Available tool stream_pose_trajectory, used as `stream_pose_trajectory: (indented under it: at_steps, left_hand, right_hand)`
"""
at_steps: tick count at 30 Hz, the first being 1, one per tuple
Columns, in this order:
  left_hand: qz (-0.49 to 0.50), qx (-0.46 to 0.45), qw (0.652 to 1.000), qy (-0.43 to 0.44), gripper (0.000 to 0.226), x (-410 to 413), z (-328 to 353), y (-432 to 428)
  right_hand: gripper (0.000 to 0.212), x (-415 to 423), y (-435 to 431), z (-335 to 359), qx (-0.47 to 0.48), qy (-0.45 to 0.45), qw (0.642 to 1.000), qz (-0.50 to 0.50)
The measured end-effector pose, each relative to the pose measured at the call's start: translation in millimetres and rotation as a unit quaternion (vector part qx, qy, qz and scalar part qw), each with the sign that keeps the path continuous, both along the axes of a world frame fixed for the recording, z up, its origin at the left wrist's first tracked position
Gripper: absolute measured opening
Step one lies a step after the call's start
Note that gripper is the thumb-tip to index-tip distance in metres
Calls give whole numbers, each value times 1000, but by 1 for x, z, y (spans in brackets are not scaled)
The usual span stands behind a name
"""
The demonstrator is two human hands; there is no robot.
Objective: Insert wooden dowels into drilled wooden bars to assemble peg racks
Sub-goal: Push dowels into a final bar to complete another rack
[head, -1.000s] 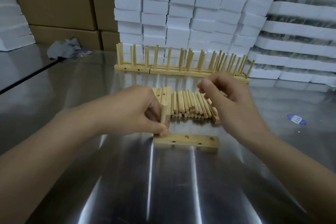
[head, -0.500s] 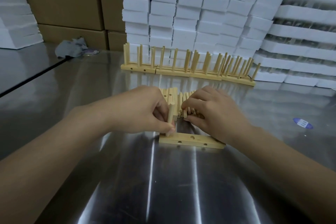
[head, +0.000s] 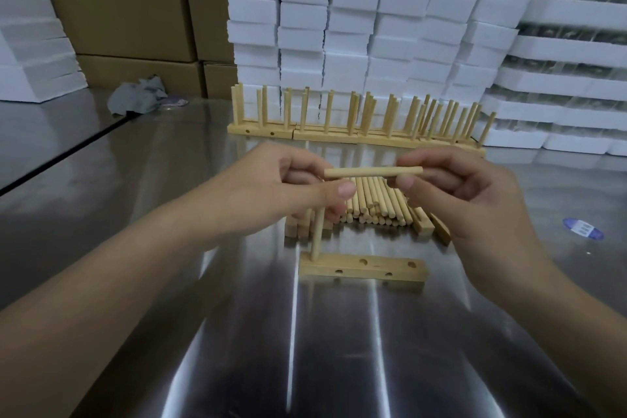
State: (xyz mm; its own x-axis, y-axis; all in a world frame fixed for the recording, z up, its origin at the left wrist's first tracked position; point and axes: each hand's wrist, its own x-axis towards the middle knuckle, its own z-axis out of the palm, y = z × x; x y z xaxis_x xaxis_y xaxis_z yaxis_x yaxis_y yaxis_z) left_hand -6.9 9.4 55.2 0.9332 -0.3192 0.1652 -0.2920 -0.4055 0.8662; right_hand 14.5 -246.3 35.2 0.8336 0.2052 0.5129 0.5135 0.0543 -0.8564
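A drilled wooden bar lies flat on the steel table in front of me. One dowel stands upright in its left hole; the other top holes are open. My right hand pinches a second dowel and holds it level above the bar. That dowel's left end lies between the forefinger and thumb of my left hand. My left hand's lower fingers hide the top of the upright dowel.
Loose dowels are piled behind the bar, with spare bars beside them. A row of finished peg racks stands further back before stacked white foam blocks. Cardboard boxes and a grey rag sit at the back left.
My left hand has lifted off the upright dowel, which now stands in the bar. My right hand has taken a dowel from the pile and raised it to my left hand.
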Motion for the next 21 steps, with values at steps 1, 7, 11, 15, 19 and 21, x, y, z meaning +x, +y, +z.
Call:
stream_pose_trajectory:
  at_steps: [1,7,11,15,19,21]
  left_hand:
    - [8,-22,1000,-18,27,0,0,-1]
    - [17,-77,995,-68,17,0,-1,-2]
    - [35,-92,992,-81,22,-2,-1,-3]
    - [41,-92,991,-88,22,-1,-1,-2]
    - [28,-26,997,-68,24,-1,-1,1]
    - [8,-7,999,-50,23,-1,-2,-1]
  right_hand:
    - [20,0,-1,-2,-3,2,1000,-1]
    - [16,5,-4,-5,-39,-47,998,-12]
    - [18,7,-7,-5,-61,-74,995,-16]
    - [19,8,-12,-2,-102,-114,988,-32]
    - [25,6,-14,6,-18,-40,999,31]
    - [32,7,-13,7,10,5,998,57]
